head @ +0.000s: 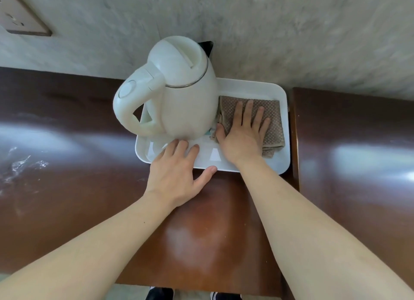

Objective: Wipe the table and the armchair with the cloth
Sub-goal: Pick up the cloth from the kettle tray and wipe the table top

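Head view: our right hand [243, 135] lies flat, fingers spread, on the cloth [270, 120] in the tray [282, 163] (beside the kettle [179, 93]); left hand [179, 168] open. Soft, limp; we'd pinch a bunched edge.

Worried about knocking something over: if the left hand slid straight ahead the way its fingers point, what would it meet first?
Probably the kettle. The left hand rests on the tray's near rim, its fingers aimed at the kettle's base just ahead; the remaining gap is hard to judge.
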`<state>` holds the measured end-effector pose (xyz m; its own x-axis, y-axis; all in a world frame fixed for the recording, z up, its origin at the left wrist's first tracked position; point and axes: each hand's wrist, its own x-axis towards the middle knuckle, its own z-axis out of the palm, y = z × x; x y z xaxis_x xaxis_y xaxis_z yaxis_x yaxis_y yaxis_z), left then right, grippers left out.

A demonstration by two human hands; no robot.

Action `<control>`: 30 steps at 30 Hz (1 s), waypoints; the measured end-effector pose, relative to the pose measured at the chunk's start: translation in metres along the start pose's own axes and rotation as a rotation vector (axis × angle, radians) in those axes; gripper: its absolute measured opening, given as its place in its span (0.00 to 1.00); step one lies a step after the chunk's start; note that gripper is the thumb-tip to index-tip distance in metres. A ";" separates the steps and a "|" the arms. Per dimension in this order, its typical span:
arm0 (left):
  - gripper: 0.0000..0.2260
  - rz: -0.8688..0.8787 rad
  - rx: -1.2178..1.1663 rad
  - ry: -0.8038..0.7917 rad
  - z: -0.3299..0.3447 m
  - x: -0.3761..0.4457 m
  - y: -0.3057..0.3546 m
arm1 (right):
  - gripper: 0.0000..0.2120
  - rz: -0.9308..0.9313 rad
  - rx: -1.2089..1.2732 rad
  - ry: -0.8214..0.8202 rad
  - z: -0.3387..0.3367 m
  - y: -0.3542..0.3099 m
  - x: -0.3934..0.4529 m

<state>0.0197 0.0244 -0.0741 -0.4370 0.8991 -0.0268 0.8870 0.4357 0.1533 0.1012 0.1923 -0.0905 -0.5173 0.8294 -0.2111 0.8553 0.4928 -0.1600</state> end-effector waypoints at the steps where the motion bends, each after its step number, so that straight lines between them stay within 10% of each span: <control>1: 0.32 -0.004 0.000 -0.005 0.000 0.000 0.000 | 0.37 0.000 0.002 0.015 0.001 -0.001 0.000; 11: 0.34 -0.012 -0.026 -0.038 0.000 -0.003 0.001 | 0.28 0.015 0.072 0.049 0.000 -0.001 0.001; 20: 0.37 0.001 -0.045 -0.091 -0.006 -0.005 -0.002 | 0.11 0.423 1.334 0.036 -0.037 -0.004 -0.033; 30: 0.35 0.056 -0.092 -0.208 -0.022 -0.008 -0.012 | 0.16 0.446 1.954 0.060 -0.062 -0.034 -0.072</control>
<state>0.0093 0.0112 -0.0536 -0.3383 0.9155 -0.2177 0.8876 0.3873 0.2493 0.1108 0.1324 -0.0099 -0.2803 0.8157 -0.5060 -0.3015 -0.5753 -0.7603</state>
